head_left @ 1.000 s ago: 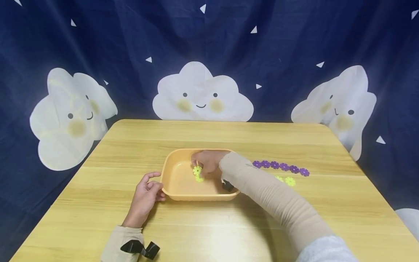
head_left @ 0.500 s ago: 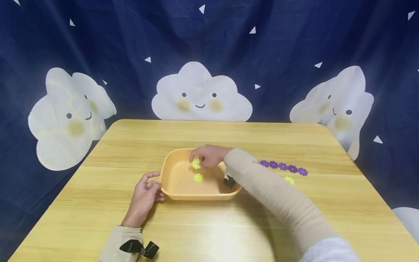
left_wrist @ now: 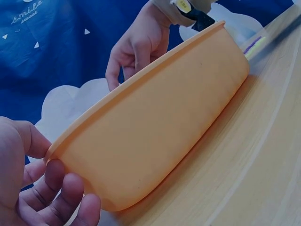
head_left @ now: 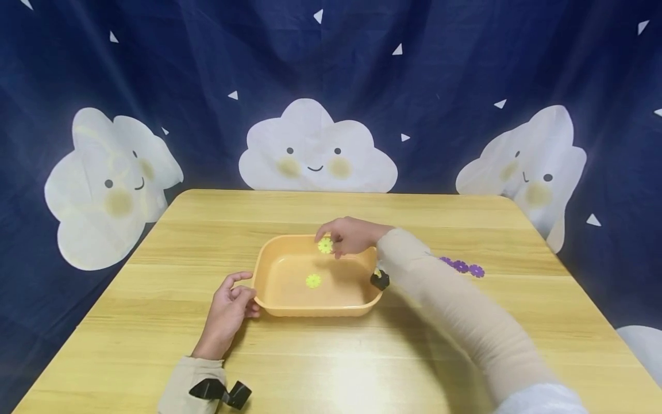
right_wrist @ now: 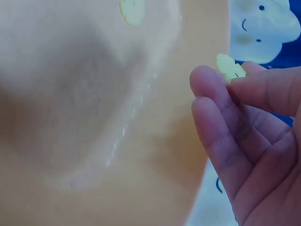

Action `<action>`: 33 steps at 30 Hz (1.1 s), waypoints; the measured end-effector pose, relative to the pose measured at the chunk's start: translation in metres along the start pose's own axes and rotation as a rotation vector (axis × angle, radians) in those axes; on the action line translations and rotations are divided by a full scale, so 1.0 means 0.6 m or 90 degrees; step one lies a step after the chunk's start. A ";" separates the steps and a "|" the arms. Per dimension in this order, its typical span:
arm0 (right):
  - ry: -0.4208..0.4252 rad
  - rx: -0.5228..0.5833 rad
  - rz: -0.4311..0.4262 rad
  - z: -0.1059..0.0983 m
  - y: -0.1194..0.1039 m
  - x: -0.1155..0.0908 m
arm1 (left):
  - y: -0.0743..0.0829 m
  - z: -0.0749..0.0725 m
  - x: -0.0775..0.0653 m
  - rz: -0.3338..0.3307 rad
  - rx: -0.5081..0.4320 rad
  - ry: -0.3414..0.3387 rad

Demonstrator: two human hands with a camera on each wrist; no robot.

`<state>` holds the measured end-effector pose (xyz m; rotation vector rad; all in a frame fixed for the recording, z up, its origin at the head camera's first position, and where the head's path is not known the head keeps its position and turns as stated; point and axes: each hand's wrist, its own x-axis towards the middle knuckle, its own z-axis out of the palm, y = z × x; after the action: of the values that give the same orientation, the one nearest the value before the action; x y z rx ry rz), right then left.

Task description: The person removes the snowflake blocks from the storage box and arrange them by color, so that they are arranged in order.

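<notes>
An orange plastic tub [head_left: 316,311] stands on the table, its outer wall [left_wrist: 155,117] filling much of the left wrist view. My left hand [head_left: 227,307] grips its left end, thumb and fingers at the rim. Over the far side of the tub, my right hand [head_left: 353,234] pinches a yellow flower-shaped plastic disc [head_left: 324,245] between thumb and fingertips; the right wrist view shows this yellow disc [right_wrist: 230,68] partly covered by the fingers. A second yellow flower disc [head_left: 312,280] lies flat on the tub's floor.
Right of the tub, a row of purple flower discs [head_left: 461,266] lies on the wooden table [head_left: 310,362], partly hidden by my right sleeve [head_left: 455,310]. Behind the table hangs a dark blue curtain [head_left: 196,69] with smiling clouds.
My right hand has lifted one yellow disc away from the other and moved right and toward the tub's far rim. My left hand has stayed on the tub. The forearm covers more purple discs.
</notes>
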<state>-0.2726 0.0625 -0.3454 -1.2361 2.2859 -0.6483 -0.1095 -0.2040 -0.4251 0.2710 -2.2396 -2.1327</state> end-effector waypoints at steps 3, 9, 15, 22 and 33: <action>0.023 0.007 0.014 -0.007 0.004 -0.017 | 0.000 0.000 -0.001 0.000 0.000 0.000; 0.070 0.031 0.033 -0.021 0.022 -0.054 | 0.003 -0.001 -0.002 -0.002 0.003 -0.001; 0.123 0.051 0.006 -0.028 0.050 -0.095 | 0.003 -0.002 -0.004 -0.006 0.004 -0.002; 0.158 0.080 0.047 -0.028 0.075 -0.144 | 0.002 0.000 -0.002 -0.001 0.004 -0.002; 0.206 0.148 0.078 -0.006 0.118 -0.233 | 0.004 0.002 -0.005 0.002 0.003 0.000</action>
<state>-0.2516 0.2170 -0.3612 -0.9292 2.4310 -1.1011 -0.1070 -0.2022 -0.4226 0.2663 -2.2443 -2.1257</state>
